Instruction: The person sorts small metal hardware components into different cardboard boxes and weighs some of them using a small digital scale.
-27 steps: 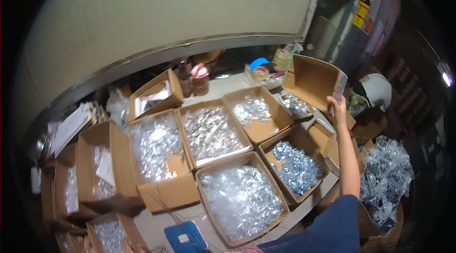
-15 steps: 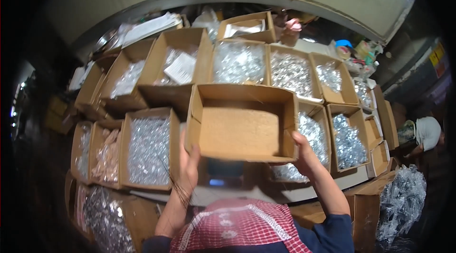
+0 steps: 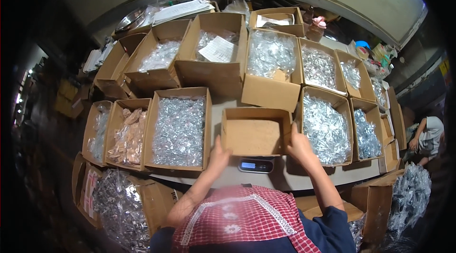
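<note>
The pale table [image 3: 354, 172] spreads in front of the person, crowded with open cartons. Largest across the middle is the tall carton [image 3: 211, 77] with a white sheet lying on its bagged contents. Nearer stand the carton of small grey metal parts [image 3: 180, 132] on the left and the one of shiny bagged pieces [image 3: 325, 127] on the right.

Between those two sits the smaller cardboard box [image 3: 251, 134], its bare floor showing, straight in front of the person's chest. Its long axis runs left to right, so each short end faces a palm, and neither hand is nearer than the other. The left hand [image 3: 219, 155] is closed on the left end, the right hand [image 3: 300, 146] on the right.

Smallest, the lit scale [image 3: 255, 165] peeks out past the box's near edge; whether the box touches it, I can't tell.
</note>
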